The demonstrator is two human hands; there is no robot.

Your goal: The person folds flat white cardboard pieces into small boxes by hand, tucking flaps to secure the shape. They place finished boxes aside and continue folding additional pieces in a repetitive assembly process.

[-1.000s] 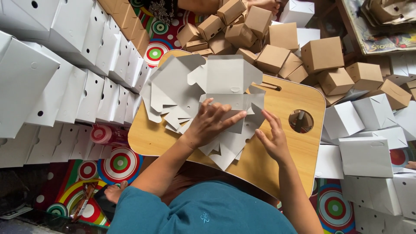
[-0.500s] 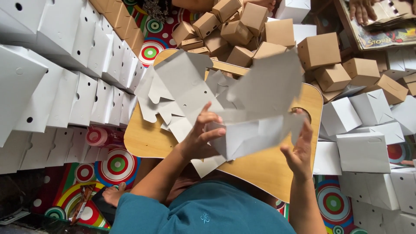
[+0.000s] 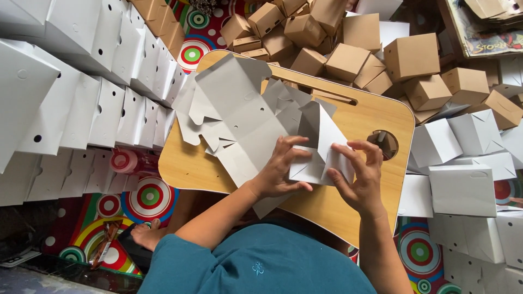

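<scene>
Head view: left hand (image 3: pixel 278 171) and right hand (image 3: pixel 359 177) both pinch a partly folded white carton blank (image 3: pixel 321 149), fingers closed on its panels. Blank sits above the wooden lap table (image 3: pixel 348 114). Flat blanks (image 3: pixel 234 114) lie at 10 o'clock; brown boxes (image 3: pixel 348 49) at 12 o'clock.

Bare tray top (image 3: pixel 357 117) is open along the right edge and near the round hole (image 3: pixel 385 144); the near-left corner is also free. Flat white blanks (image 3: pixel 234 109) cover the left half. Brown boxes (image 3: pixel 348 51) crowd the far edge (some touching the tray), white boxes (image 3: pixel 463 163) block the right, stacked white cartons (image 3: pixel 81 92) wall the left.
</scene>
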